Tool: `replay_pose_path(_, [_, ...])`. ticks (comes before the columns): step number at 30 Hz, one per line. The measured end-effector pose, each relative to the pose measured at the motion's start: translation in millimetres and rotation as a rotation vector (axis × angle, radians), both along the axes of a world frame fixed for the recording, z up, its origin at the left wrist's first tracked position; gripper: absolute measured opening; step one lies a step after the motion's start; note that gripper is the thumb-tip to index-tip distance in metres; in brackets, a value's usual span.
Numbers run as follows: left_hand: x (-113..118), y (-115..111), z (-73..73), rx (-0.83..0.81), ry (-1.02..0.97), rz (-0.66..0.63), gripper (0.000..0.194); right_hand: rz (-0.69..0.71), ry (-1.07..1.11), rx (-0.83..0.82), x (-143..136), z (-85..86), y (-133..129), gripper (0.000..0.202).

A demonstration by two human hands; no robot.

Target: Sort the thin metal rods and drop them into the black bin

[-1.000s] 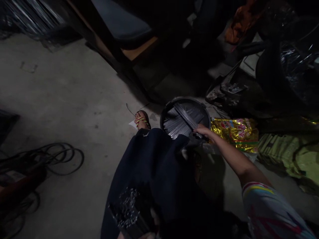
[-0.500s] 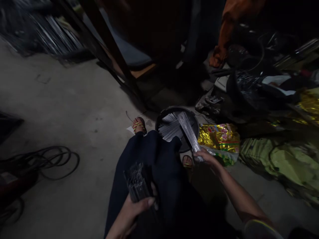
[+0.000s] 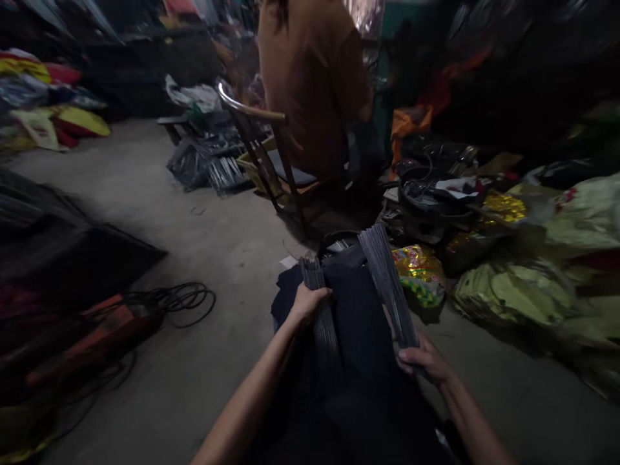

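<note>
My left hand (image 3: 307, 303) is closed around a bundle of thin grey metal rods (image 3: 325, 332), which lies along the dark cloth over my lap (image 3: 358, 400). In my right hand (image 3: 422, 356) is a second bundle of thin grey rods (image 3: 390, 287), gripped near its lower end and tilted with the far end up and to the left. Beyond my knees stands a round dark tub (image 3: 334, 237), partly hidden by my lap and the right bundle. Some shiny rods show inside it. The picture is dim and somewhat blurred.
A person in a brown top (image 3: 310, 84) sits ahead on a metal-framed chair (image 3: 271, 152). Right of the tub lie a gold packet (image 3: 419, 268) and pale green sacks (image 3: 513, 297). At left, coiled black cable (image 3: 186, 300) lies by an orange machine (image 3: 104, 332).
My view has tilted up, bringing the seated person into sight. The right bundle has come up out of the tub toward me. The left bundle now lies lengthwise over my lap.
</note>
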State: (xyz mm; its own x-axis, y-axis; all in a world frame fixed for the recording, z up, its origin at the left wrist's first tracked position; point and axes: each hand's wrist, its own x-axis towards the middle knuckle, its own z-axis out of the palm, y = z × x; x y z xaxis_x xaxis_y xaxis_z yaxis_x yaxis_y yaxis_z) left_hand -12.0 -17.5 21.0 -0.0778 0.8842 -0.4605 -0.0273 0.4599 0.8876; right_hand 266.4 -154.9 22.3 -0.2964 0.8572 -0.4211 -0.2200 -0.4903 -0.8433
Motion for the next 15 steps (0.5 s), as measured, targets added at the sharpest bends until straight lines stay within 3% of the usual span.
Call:
replay_pose_path(4, [12, 0, -6.1, 0.131, 0.306, -0.041, 0.036, 0.051, 0.102, 0.115, -24, 8.0, -12, 0.038])
replay_pose_path(8, [28, 6, -10.7, 0.101, 0.6, -0.239, 0.056, 0.087, 0.162, 0.156, -44, 0.2, -12, 0.04])
replay_pose_path(11, [38, 8, -1.6, 0.068, 0.773, -0.399, 0.058, 0.123, 0.173, 0.144, -46, -7.9, -14, 0.04])
replay_pose_path(15, [32, 9, 14.6, 0.183, 1.075, -0.632, 0.049, 0.117, 0.12, 0.104, -41, -15.1, -19, 0.041])
